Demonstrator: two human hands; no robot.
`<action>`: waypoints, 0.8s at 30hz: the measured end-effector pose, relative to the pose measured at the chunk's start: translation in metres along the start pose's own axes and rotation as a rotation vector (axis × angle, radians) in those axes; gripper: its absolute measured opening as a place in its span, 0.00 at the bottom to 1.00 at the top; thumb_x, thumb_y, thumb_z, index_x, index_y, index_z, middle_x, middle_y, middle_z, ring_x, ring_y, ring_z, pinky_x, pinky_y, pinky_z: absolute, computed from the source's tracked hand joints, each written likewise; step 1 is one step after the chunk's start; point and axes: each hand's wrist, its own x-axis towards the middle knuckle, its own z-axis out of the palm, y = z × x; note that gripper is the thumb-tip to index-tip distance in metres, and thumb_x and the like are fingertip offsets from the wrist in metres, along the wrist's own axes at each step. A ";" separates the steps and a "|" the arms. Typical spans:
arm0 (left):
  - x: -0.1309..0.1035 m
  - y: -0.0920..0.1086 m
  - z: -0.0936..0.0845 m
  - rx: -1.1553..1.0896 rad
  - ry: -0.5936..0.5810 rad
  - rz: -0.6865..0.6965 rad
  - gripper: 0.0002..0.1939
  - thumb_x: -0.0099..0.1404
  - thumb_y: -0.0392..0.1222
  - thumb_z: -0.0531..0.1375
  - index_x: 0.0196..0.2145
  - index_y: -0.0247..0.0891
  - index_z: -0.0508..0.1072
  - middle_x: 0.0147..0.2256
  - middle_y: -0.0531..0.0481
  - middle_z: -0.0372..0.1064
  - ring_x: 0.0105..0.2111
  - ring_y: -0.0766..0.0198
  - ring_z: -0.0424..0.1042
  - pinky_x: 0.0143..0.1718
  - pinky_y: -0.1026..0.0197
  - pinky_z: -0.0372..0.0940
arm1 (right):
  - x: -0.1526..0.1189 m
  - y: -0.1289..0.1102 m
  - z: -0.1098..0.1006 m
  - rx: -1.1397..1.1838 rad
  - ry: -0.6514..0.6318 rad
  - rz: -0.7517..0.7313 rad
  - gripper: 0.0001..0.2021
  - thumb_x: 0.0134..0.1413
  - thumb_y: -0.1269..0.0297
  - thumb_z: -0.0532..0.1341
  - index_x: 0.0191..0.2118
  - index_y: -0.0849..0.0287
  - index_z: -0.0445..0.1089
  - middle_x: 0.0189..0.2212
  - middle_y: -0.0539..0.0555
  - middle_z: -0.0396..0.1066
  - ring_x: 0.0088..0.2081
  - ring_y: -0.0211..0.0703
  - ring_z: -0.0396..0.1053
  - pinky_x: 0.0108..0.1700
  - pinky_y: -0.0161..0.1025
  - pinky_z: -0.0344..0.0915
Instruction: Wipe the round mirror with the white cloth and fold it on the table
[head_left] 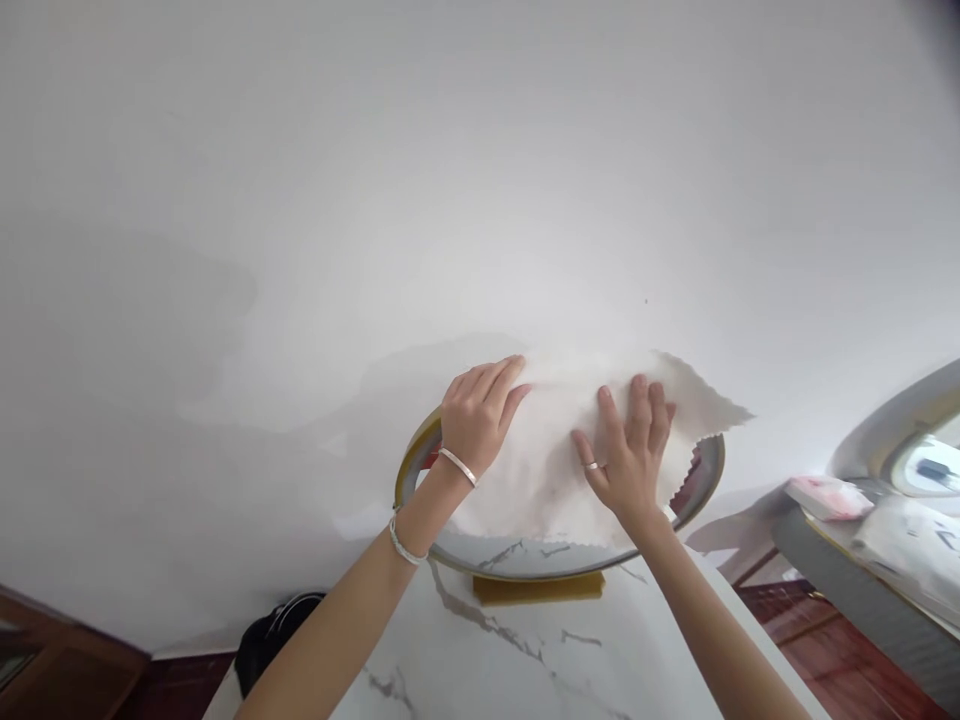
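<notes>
We have a white cloth lying over most of a mirror with a gold rim. Let's make the middle of the mirror the middle of our clock. Our left hand is on the cloth at 10 o'clock — its fingers are bent and close together, with the thumb near them. We cannot tell if it pinches the cloth. Our right hand is at 2 o'clock, wide and flat on the cloth, with its fingers spread. It has a ring on the thumb. Between 2 and 3 o'clock, a zigzag corner of the cloth sticks out past the rim. At 6 o'clock, the gold foot of the mirror is on the white table. At 8 o'clock we see a black thing. Over at 3 o'clock — well apart from our hands — is a pink and white pack.
</notes>
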 end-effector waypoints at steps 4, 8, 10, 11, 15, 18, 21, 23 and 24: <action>-0.046 -0.025 -0.019 -0.113 0.063 -0.170 0.16 0.70 0.42 0.56 0.54 0.39 0.70 0.48 0.45 0.75 0.48 0.60 0.74 0.49 0.56 0.69 | -0.005 -0.033 0.020 0.091 -0.032 -0.074 0.37 0.59 0.52 0.58 0.70 0.47 0.43 0.70 0.58 0.34 0.69 0.69 0.36 0.62 0.71 0.45; -0.109 -0.037 -0.040 -0.145 0.041 -0.530 0.19 0.70 0.47 0.54 0.56 0.39 0.70 0.50 0.42 0.74 0.48 0.56 0.75 0.46 0.54 0.72 | -0.030 -0.069 0.036 0.203 -0.154 -0.179 0.28 0.58 0.53 0.60 0.64 0.40 0.57 0.65 0.56 0.56 0.64 0.64 0.54 0.55 0.59 0.66; -0.129 -0.038 -0.044 -0.144 0.054 -0.639 0.20 0.70 0.48 0.54 0.55 0.39 0.70 0.50 0.41 0.74 0.46 0.55 0.75 0.42 0.54 0.74 | -0.044 -0.078 0.042 0.251 -0.210 -0.225 0.25 0.59 0.53 0.59 0.62 0.37 0.60 0.60 0.53 0.64 0.59 0.59 0.64 0.51 0.54 0.71; -0.133 -0.037 -0.044 -0.144 0.074 -0.651 0.20 0.70 0.48 0.53 0.55 0.39 0.70 0.50 0.41 0.74 0.46 0.55 0.76 0.41 0.55 0.74 | -0.049 -0.078 0.044 0.273 -0.219 -0.221 0.24 0.59 0.53 0.60 0.61 0.36 0.61 0.59 0.52 0.66 0.56 0.57 0.67 0.51 0.53 0.71; -0.099 -0.025 -0.031 -0.158 0.137 -0.482 0.17 0.71 0.43 0.53 0.55 0.39 0.70 0.51 0.42 0.73 0.49 0.57 0.74 0.45 0.55 0.72 | -0.042 -0.054 0.041 0.321 -0.181 0.017 0.27 0.55 0.51 0.63 0.61 0.42 0.63 0.62 0.54 0.61 0.61 0.59 0.61 0.58 0.58 0.64; -0.037 -0.005 -0.014 -0.183 0.061 -0.301 0.17 0.72 0.44 0.52 0.53 0.39 0.71 0.50 0.43 0.74 0.50 0.59 0.73 0.50 0.55 0.69 | -0.018 -0.024 0.027 0.282 -0.061 0.200 0.32 0.54 0.51 0.63 0.63 0.52 0.60 0.67 0.61 0.49 0.67 0.66 0.44 0.61 0.68 0.52; 0.018 0.016 0.000 -0.175 -0.103 -0.196 0.17 0.73 0.47 0.50 0.50 0.39 0.74 0.43 0.46 0.78 0.42 0.61 0.76 0.43 0.59 0.69 | 0.007 -0.004 0.015 0.261 0.103 0.287 0.35 0.56 0.52 0.61 0.66 0.56 0.54 0.68 0.62 0.44 0.68 0.71 0.36 0.60 0.77 0.42; 0.033 0.021 0.003 -0.156 -0.172 -0.203 0.19 0.74 0.48 0.48 0.48 0.40 0.75 0.36 0.49 0.79 0.36 0.63 0.77 0.37 0.61 0.67 | 0.018 -0.003 0.012 0.260 0.174 0.317 0.32 0.59 0.54 0.59 0.67 0.55 0.54 0.68 0.61 0.43 0.68 0.70 0.36 0.60 0.78 0.38; 0.032 0.019 0.003 -0.143 -0.175 -0.225 0.20 0.74 0.49 0.47 0.47 0.40 0.76 0.34 0.49 0.78 0.34 0.63 0.77 0.35 0.62 0.67 | 0.021 -0.008 0.014 0.260 0.191 0.321 0.29 0.61 0.55 0.57 0.66 0.54 0.56 0.68 0.60 0.44 0.69 0.68 0.36 0.61 0.78 0.34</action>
